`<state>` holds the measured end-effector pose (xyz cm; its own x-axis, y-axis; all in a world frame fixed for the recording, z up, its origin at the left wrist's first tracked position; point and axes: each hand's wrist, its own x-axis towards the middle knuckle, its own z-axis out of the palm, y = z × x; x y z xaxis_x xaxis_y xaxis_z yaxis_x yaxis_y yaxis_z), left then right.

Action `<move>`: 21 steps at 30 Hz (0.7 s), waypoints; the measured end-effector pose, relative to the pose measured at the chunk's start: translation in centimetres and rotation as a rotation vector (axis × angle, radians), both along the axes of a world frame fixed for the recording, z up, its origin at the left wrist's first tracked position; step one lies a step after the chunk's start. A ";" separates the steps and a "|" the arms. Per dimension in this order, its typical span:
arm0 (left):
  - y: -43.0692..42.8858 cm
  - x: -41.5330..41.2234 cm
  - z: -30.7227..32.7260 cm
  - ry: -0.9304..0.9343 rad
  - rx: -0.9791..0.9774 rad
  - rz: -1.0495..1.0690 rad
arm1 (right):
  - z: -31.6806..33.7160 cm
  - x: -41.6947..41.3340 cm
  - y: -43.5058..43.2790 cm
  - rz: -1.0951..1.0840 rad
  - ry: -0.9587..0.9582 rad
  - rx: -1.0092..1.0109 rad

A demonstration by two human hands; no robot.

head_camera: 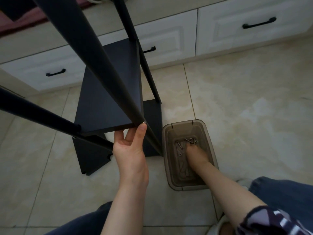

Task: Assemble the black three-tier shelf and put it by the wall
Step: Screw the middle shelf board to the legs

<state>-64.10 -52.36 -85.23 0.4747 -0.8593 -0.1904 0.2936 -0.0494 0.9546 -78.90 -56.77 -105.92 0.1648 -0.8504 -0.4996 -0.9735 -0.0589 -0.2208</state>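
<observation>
Half-built black shelf on the tiles, one hand on a board, the other in the screw box.

At far left a black post [33, 111] slants in to the near-left corner of the raised shelf board [108, 92]. Under it a lower board [91, 153] lies on the tiled floor [245, 107], and the frame stands just in front of the white drawer unit [169, 39]. The left hand [130, 150] grips the raised board's near edge, fingers curled beneath it and the thumb up against the near-right corner, where a second post [84, 53] meets it. Just right of the frame sits a translucent brown plastic box [165, 150] holding loose screws [179, 145] and washers. The right hand [196, 155] reaches into it, fingertips down among them. I cannot tell whether they pinch anything.
</observation>
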 end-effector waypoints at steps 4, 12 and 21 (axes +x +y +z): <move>0.0 0.0 0.1 0.009 -0.002 0.008 | -0.3 -1.2 -0.3 0.066 -0.118 -0.016; 0.0 -0.1 0.3 0.003 0.002 0.007 | -1.0 -1.3 -0.2 0.186 -0.248 0.003; 0.0 -0.1 0.0 -0.013 0.009 0.022 | -0.8 -1.9 -1.3 0.069 -0.134 -0.022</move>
